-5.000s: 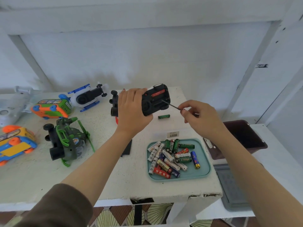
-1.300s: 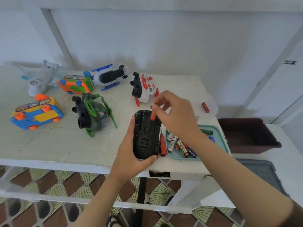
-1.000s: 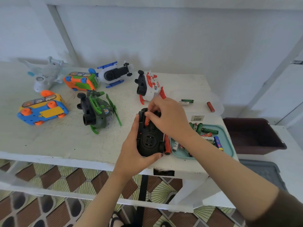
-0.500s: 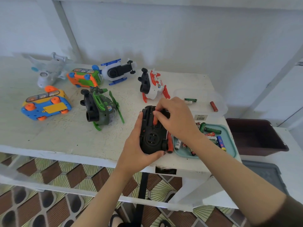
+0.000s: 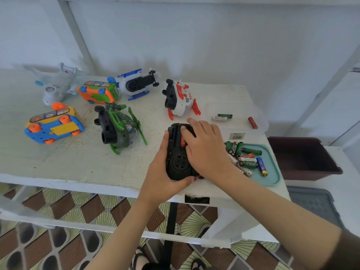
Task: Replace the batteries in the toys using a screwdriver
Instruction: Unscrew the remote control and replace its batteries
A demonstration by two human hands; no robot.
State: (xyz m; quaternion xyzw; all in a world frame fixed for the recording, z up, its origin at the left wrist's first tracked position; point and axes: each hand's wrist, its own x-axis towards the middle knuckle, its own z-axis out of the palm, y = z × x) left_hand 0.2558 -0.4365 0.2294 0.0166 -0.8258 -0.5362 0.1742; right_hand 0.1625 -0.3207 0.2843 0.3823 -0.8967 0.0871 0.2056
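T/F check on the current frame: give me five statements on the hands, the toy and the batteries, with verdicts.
1. The left hand grips the black toy on the table. True.
2. The right hand holds a screwdriver. False: it presses a red battery into the toy.
3. The teal tray holds batteries. True.
4. The brown bin is full of batteries. False: none show in it.
5. The green helicopter lies right of the tray. False: it lies left of the black toy.

Rough table [image 5: 78, 162]; plastic toy [image 5: 178, 164]
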